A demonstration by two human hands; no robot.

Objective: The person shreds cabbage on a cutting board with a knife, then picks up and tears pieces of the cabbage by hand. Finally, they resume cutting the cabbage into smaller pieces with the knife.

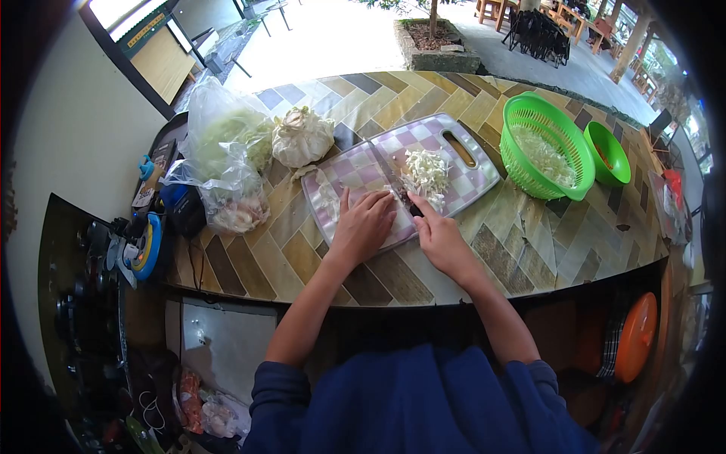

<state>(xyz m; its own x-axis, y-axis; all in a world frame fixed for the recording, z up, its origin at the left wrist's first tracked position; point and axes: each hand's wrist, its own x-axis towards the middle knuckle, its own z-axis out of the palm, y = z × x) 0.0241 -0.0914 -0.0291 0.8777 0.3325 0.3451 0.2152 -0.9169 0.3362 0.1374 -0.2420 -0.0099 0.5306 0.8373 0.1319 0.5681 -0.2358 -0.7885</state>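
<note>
Left hand (363, 225): flat, fingers extended, pressed on cutting board (473, 181) | Right hand (440, 240): closed around knife (389, 172) handle | Chopped cabbage (427, 170): on board, touching blade, mid-counter (302, 257)

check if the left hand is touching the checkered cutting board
Touching. The head view shows the left hand lying flat, palm down, on the near part of the checkered cutting board, beside the knife in the right hand.
</note>
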